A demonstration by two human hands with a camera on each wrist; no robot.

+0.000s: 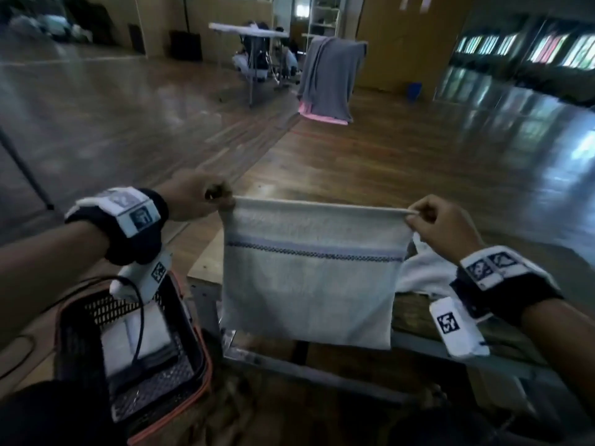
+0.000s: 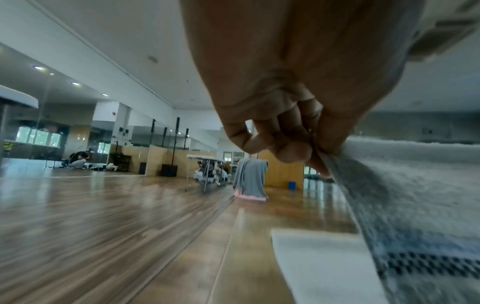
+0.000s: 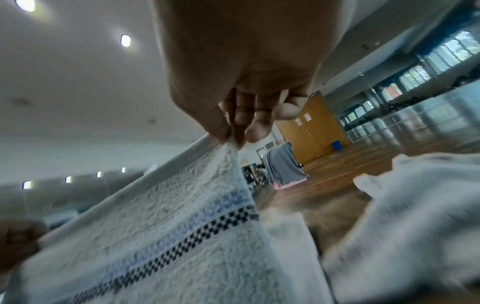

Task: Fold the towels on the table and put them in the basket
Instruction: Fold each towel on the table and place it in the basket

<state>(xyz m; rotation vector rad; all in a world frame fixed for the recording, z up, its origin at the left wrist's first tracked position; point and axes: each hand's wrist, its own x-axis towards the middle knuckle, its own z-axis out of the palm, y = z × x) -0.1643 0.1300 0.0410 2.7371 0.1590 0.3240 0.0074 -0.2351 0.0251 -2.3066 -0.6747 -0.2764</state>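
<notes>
A white towel (image 1: 309, 278) with a blue and dark checked stripe hangs stretched in the air above the table (image 1: 418, 320). My left hand (image 1: 222, 201) pinches its top left corner, and my right hand (image 1: 415, 217) pinches the top right corner. The wrist views show the same pinches: left hand (image 2: 314, 158) on the towel (image 2: 415, 195), right hand (image 3: 231, 135) on the towel (image 3: 168, 226). A black mesh basket (image 1: 80, 349) with an orange rim stands at lower left with a folded white towel (image 1: 138, 342) inside. Another crumpled white towel (image 1: 421, 275) lies on the table behind my right hand.
The wooden floor stretches ahead. A grey cloth (image 1: 331, 78) drapes over a rack in the distance, beside a folding table (image 1: 248, 30). A black cable (image 1: 135, 304) runs from my left wrist over the basket. A metal frame (image 1: 322, 371) edges the near side of the table.
</notes>
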